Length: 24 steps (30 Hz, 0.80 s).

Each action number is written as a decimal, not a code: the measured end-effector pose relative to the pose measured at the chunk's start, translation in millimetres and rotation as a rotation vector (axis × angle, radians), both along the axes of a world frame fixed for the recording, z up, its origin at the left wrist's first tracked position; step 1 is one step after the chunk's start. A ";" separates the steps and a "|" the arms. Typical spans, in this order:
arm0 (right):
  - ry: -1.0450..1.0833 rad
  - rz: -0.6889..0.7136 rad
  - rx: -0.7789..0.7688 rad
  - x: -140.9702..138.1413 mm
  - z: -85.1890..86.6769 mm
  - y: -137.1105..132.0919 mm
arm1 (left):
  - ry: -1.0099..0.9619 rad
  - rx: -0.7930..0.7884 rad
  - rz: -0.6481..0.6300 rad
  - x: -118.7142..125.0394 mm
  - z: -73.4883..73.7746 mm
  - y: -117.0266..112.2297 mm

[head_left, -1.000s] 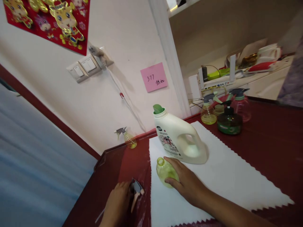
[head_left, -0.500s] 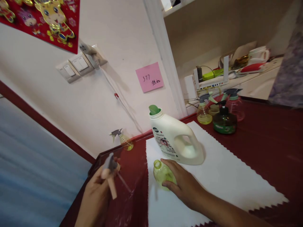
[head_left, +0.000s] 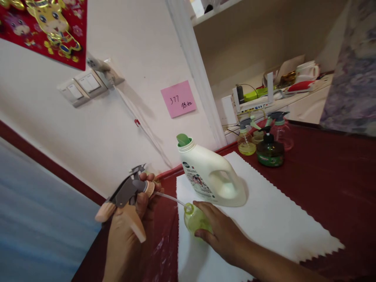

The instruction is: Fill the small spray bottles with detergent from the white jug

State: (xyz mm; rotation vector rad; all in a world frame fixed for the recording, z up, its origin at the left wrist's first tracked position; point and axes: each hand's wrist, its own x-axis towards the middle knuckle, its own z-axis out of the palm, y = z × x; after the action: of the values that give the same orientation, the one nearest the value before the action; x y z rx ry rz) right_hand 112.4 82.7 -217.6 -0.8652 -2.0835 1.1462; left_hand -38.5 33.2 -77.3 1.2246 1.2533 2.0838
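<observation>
My left hand (head_left: 129,231) grips a grey and peach trigger spray head (head_left: 126,192) by its collar. From the collar a thin clear dip tube (head_left: 170,197) runs right, its tip at the mouth of a yellow-green bottle (head_left: 195,219). My right hand (head_left: 220,231) wraps around that small round bottle, which looks tilted with its open neck toward the spray head. Just behind it stands a large pale green jug (head_left: 211,176) with a handle and a green spout. White paper (head_left: 258,215) with zigzag edges lies under the jug and bottle.
On the dark red tabletop (head_left: 317,176) at right stand a yellow spray bottle (head_left: 246,141), a dark green pump bottle (head_left: 270,150) and a pink spray bottle (head_left: 283,133). A white router (head_left: 255,105) sits on the shelf behind. A blue curtain (head_left: 41,211) hangs at left.
The spray head has turned in my left hand and come to the bottle, so its tube tip now meets the neck. My right hand keeps its hold; the view has shifted slightly.
</observation>
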 end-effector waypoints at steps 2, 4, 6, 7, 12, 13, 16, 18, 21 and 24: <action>-0.003 0.000 -0.002 0.3 1.2 0.4 | 0.000 -0.017 0.007 -2.7 -2.0 3.0; 0.003 0.000 -0.003 0.9 1.5 0.6 | -0.005 0.002 0.058 -2.8 -1.2 5.6; 0.013 -0.005 -0.001 1.4 1.0 0.4 | -0.012 0.024 0.082 -0.8 0.4 7.5; 0.017 -0.007 0.000 1.4 0.4 0.2 | -0.018 0.020 0.078 0.3 -0.1 8.2; 0.029 -0.009 0.005 0.6 -1.8 -0.2 | -0.091 -0.178 0.059 -3.9 -37.3 10.3; 0.027 -0.008 0.008 0.5 -1.5 -0.1 | -0.111 -0.247 0.026 -6.3 -50.9 10.0; 0.020 -0.001 0.018 1.1 0.9 0.2 | -0.100 -0.342 -0.039 -12.0 -89.4 6.7; 0.018 -0.002 0.013 1.8 2.6 0.4 | -0.051 -0.356 -0.078 -13.5 -105.9 3.4; 0.011 -0.009 0.002 2.5 3.6 0.5 | -0.009 -0.356 -0.102 -13.3 -114.1 -0.4; 0.007 -0.010 -0.001 2.5 3.3 0.3 | 0.010 -0.345 -0.072 -12.3 -112.4 -0.6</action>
State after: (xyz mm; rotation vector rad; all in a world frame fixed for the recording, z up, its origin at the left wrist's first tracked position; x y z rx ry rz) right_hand 114.9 83.1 -214.3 -0.8700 -2.0702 1.1434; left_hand -50.9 32.7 -189.7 1.1049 1.4743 1.7219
